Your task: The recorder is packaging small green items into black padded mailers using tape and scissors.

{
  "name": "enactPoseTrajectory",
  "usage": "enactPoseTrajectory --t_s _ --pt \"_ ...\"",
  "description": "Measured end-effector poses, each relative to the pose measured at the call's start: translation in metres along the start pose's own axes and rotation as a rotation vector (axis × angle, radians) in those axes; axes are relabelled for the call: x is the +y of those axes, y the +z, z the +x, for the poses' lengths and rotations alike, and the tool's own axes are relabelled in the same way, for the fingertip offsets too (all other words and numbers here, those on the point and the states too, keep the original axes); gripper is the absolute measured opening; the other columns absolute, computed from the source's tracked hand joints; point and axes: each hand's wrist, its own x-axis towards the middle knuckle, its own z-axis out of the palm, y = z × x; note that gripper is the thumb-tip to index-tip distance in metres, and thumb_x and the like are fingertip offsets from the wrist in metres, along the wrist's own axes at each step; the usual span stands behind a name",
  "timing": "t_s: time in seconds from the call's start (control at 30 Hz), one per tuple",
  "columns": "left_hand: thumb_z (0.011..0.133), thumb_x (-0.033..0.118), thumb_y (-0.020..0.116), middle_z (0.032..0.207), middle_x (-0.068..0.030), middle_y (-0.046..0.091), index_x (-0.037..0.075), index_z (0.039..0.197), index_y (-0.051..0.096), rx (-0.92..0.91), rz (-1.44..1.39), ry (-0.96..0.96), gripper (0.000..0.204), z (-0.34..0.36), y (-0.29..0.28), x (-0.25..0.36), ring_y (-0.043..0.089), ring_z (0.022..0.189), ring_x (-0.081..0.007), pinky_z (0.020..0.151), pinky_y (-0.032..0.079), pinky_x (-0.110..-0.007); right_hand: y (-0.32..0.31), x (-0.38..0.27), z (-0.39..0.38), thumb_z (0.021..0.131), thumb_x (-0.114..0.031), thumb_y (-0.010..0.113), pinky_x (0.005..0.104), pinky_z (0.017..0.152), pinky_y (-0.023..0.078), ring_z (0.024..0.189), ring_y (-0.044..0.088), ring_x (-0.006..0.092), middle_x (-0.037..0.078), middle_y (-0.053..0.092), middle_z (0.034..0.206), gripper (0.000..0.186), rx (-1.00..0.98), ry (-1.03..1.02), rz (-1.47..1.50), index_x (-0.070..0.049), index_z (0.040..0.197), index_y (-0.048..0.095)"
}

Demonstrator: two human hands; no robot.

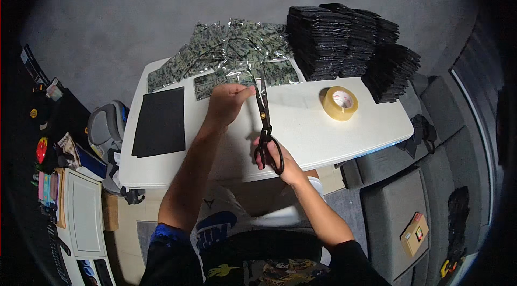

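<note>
My right hand (283,162) grips a pair of black-handled scissors (263,115), fingers through the loops. The blades point away from me and stand slightly apart. My left hand (230,102) is closed in a pinch beside the blades; what lies between its fingertips is too small to make out. Just beyond both hands, a camouflage-patterned packet in shiny clear plastic (277,73) lies on the white table (301,140). Behind it spreads a pile of similar camouflage packets (210,41).
Tall stacks of black plastic packets (334,44) stand at the far right. A roll of clear tape (340,104) rests nearer. Black flat sheets (159,123) lie at the left. A grey sofa (393,205) bearing a small cardboard box (414,235) flanks the table; a chair (106,124) stands left.
</note>
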Motion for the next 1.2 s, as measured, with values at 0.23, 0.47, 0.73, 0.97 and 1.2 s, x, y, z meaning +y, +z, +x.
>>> enactPoseTrajectory --t_s 0.23,0.47,0.73,0.97,1.2 --pt "0.091 0.026 0.078 0.056 0.0063 0.046 0.003 0.065 0.069 0.051 0.019 0.038 0.036 0.003 0.001 -0.013 0.040 0.055 -0.0059 0.051 0.033 -0.029 0.005 -0.006 -0.001 0.115 -0.043 0.040 0.0285 0.071 0.050 0.072 0.060 0.0131 0.005 0.060 0.082 0.043 0.048 0.070 -0.042 -0.004 0.124 0.057" --pt "0.092 0.037 0.075 0.090 -0.0003 0.074 0.003 0.097 0.080 -0.063 0.055 -0.150 0.034 0.005 -0.007 -0.010 0.062 0.085 -0.0095 0.084 0.050 -0.032 0.005 -0.011 -0.001 0.115 -0.040 0.042 0.0277 0.067 0.050 0.071 0.060 0.0119 0.004 0.060 0.082 0.038 0.049 0.080 -0.076 -0.005 0.121 0.057" --pt "0.091 0.034 0.076 0.071 0.0033 0.058 0.007 0.083 0.074 0.011 -0.139 -0.139 0.028 -0.006 -0.005 0.000 0.052 0.068 -0.0087 0.064 0.042 -0.028 0.005 -0.009 -0.001 0.115 -0.039 0.042 0.0278 0.063 0.048 0.066 0.057 0.0127 0.003 0.058 0.078 0.038 0.047 0.066 -0.151 -0.005 0.123 0.058" --pt "0.100 0.041 0.067 0.102 -0.0035 0.070 0.012 0.098 0.069 0.076 -0.489 -0.069 0.029 -0.016 -0.023 -0.029 0.064 0.098 -0.0174 0.093 0.047 -0.042 -0.004 -0.003 0.000 0.115 -0.038 0.044 0.0272 0.070 0.048 0.073 0.057 0.0124 0.003 0.059 0.082 0.039 -0.046 0.029 -0.058 -0.003 0.126 0.057" --pt "0.099 0.043 0.071 0.096 -0.0041 0.067 0.013 0.116 0.064 0.071 -0.473 -0.159 0.035 -0.017 -0.018 -0.030 0.066 0.093 -0.0182 0.087 0.054 -0.041 -0.047 -0.027 -0.017 0.107 -0.023 0.061 0.0246 0.073 0.044 0.078 0.052 0.0075 -0.002 0.051 0.086 0.032 0.018 -0.010 -0.188 -0.006 0.134 0.058"
